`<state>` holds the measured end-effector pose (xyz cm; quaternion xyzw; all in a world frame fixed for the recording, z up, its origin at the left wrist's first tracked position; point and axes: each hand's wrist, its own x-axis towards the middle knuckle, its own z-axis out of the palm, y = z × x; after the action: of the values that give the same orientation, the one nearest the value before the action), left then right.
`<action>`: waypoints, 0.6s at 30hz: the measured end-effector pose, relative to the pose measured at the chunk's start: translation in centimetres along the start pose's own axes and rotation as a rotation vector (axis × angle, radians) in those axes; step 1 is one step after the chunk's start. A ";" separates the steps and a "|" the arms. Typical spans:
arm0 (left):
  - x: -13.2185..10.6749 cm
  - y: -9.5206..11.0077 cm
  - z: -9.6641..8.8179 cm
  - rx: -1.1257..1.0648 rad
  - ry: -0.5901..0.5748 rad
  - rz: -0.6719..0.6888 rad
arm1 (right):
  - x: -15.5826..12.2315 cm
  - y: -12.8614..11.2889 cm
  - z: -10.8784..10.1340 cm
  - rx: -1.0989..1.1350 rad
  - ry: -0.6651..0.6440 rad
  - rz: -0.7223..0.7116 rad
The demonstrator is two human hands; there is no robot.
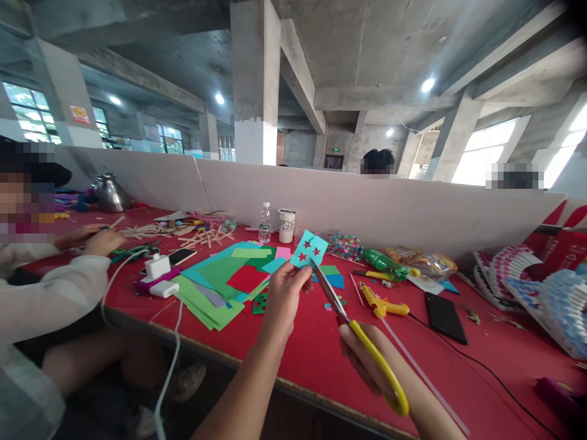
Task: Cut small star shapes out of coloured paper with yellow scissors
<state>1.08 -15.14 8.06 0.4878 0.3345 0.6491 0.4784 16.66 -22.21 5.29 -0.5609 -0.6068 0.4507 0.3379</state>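
Pinched in my left hand (285, 296) is a light-blue piece of paper (318, 243), held up above the red table. Several star-shaped holes pierce it, and the red of the tabletop shows through. My right hand (367, 354) grips yellow-handled scissors (380, 366), their blades angled up and left. The blade tips reach the paper's lower right edge; I cannot tell whether they cut into it. Below lie small loose paper stars (337, 300) and a green piece with star cut-outs (259, 304).
Coloured paper sheets (208, 302) spread left of my hands. A yellow glue gun (383, 305), its cable and a black phone (446, 318) lie right. Behind stand a water bottle (265, 223) and a paper cup (287, 226). A co-worker's hands (103, 241) are at far left.
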 end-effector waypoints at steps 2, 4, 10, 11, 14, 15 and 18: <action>0.0 0.0 0.0 -0.001 0.003 -0.007 | 0.0 -0.1 -0.1 -0.009 0.005 -0.002; 0.0 0.1 0.1 -0.002 0.004 -0.008 | -0.1 -0.1 -0.2 -0.021 0.000 -0.004; 0.0 0.6 0.2 -0.008 -0.051 0.006 | -0.5 -0.2 -0.6 -0.027 0.013 -0.025; 0.0 0.6 0.1 -0.004 -0.061 0.007 | -0.6 -0.2 -0.6 -0.025 0.016 -0.034; 0.1 0.7 0.0 0.005 -0.086 0.005 | -0.7 -0.3 -0.6 -0.035 0.016 -0.028; 0.1 0.7 0.0 0.004 -0.091 0.002 | -0.7 -0.4 -0.6 -0.041 0.021 -0.026; 0.1 0.7 -0.1 -0.001 -0.089 -0.009 | -0.8 -0.5 -0.6 -0.067 0.042 -0.024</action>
<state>0.74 -15.30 8.67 0.5144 0.3147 0.6248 0.4960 17.17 -22.84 6.05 -0.5737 -0.6211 0.4142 0.3370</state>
